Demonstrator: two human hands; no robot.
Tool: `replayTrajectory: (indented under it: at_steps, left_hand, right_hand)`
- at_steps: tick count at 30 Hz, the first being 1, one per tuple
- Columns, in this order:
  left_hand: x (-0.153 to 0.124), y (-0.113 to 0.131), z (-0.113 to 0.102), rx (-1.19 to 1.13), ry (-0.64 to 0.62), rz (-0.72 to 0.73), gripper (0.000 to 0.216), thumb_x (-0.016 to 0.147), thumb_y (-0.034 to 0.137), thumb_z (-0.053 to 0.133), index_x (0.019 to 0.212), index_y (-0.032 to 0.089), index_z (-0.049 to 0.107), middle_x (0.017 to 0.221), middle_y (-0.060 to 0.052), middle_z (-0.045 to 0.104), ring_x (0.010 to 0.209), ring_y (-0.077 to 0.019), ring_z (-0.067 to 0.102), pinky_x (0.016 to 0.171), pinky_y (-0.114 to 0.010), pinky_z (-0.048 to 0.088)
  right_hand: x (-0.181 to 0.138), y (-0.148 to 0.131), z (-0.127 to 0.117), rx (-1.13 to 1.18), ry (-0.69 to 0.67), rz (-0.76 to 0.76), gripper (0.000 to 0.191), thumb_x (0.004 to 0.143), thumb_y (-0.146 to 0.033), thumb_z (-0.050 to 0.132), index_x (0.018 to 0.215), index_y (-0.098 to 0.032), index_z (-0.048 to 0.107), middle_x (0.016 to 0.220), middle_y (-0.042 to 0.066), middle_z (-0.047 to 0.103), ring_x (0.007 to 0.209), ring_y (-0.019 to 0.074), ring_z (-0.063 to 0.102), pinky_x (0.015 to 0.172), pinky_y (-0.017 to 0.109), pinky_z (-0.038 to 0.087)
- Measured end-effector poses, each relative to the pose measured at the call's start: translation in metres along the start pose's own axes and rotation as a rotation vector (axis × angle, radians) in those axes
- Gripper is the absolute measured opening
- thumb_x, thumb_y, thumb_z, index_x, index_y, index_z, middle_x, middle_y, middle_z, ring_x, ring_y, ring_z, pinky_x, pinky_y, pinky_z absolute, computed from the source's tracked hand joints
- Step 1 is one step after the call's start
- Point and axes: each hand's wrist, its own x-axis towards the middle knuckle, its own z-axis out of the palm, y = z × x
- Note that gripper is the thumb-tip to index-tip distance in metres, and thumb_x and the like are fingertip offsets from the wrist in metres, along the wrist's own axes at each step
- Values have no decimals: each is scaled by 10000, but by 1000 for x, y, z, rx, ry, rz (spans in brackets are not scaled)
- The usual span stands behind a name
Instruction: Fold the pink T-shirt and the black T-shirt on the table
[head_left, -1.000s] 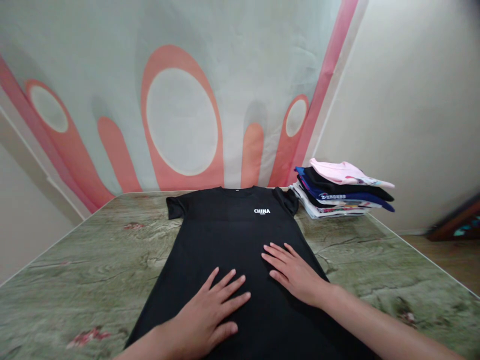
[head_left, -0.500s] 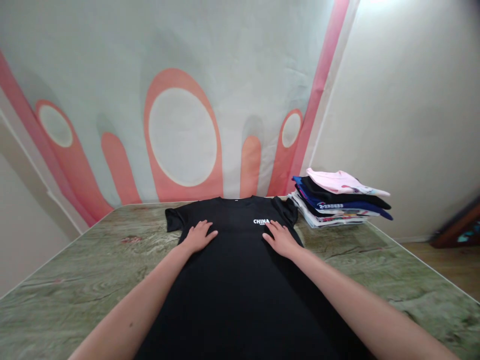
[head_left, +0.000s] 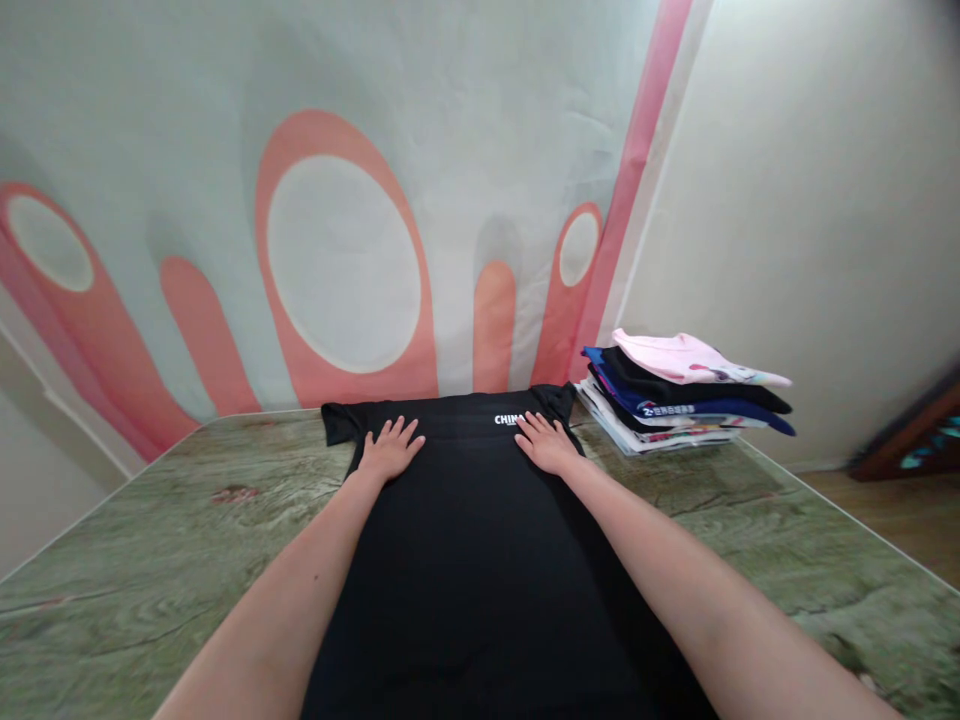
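A black T-shirt (head_left: 472,540) with white "CHINA" lettering on its chest is spread over the table, its collar end toward the wall and its lower part running out of view at the bottom. On the left side of its chest area lies my left hand (head_left: 388,450), flat with the fingers spread. My right hand (head_left: 547,443) rests flat on the other side, fingertips partly over the lettering. Neither hand grips the cloth. The short sleeves stick out beyond both hands.
A stack of folded clothes (head_left: 675,395), pink on top, stands at the table's back right, close to the right sleeve. The wood-patterned table (head_left: 165,540) meets a wall covering (head_left: 480,120) with pink-and-white shapes at the back.
Both hands and the shirt's collar end appear slightly farther toward the wall. The neckline now shows less clearly, and the left fingers are spread wider. The camera view has shifted a little.
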Motion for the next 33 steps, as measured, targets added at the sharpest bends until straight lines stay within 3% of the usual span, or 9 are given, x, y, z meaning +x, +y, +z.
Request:
replayTrajectory:
  at_steps: [6,8,11,15,19,25,28,33]
  left_hand:
    - [8,3,-7,3,38,9,597,945,543,213,1480,278,218,1551,-75,187,1412,-299,148,1069,-569,180]
    - [-3,8,-10,0,65,40,583,957,516,207,1488,279,180,1556,-70,168,1419,-284,126,1069,-563,191]
    - [-32,22,-13,-2,32,169,554,958,529,211,1466,312,249,1544,-50,221,1415,-285,147,1059,-597,182]
    - [-86,43,-18,-9,-21,335,550,950,561,227,1456,347,260,1542,-32,227,1411,-293,167,1064,-615,154]
    - [-150,58,-27,-35,-23,435,525,965,524,243,1466,369,210,1550,-10,198,1416,-274,155,1094,-570,152]
    - [-246,55,-50,-140,-132,510,542,966,470,333,1470,389,150,1552,1,180,1422,-260,133,1123,-557,100]
    - [-276,53,-72,-251,-284,547,526,952,452,393,1447,423,218,1541,14,212,1416,-265,156,1119,-577,98]
    - [-296,72,-116,-516,-500,636,430,927,383,484,1351,431,434,1461,20,397,1379,-251,282,1132,-546,97]
  right_hand:
    - [18,6,-2,12,-3,19,568,962,-512,187,1457,-250,278,1548,55,190,1417,248,134,1111,507,98]
    - [16,3,-5,13,-11,26,570,962,-510,194,1454,-238,291,1542,69,206,1415,253,144,1109,515,110]
    - [2,-13,-9,25,-16,3,587,956,-531,207,1448,-228,308,1537,84,220,1415,266,144,1103,536,121]
    - [-42,-51,-13,86,-32,-210,571,951,-549,228,1443,-273,318,1534,50,237,1417,265,138,1113,547,102]
    - [-110,-80,-25,155,-82,-396,536,956,-534,257,1445,-320,300,1533,17,236,1418,248,147,1128,542,77]
    - [-205,-79,-53,255,-215,-536,516,958,-462,356,1453,-363,247,1533,-12,233,1419,223,149,1145,535,58]
    - [-230,-73,-67,316,-268,-584,507,946,-403,425,1435,-363,299,1515,0,283,1408,221,196,1149,525,89]
    - [-251,-86,-85,424,-343,-679,496,925,-323,482,1409,-340,371,1464,38,383,1388,223,257,1148,513,113]
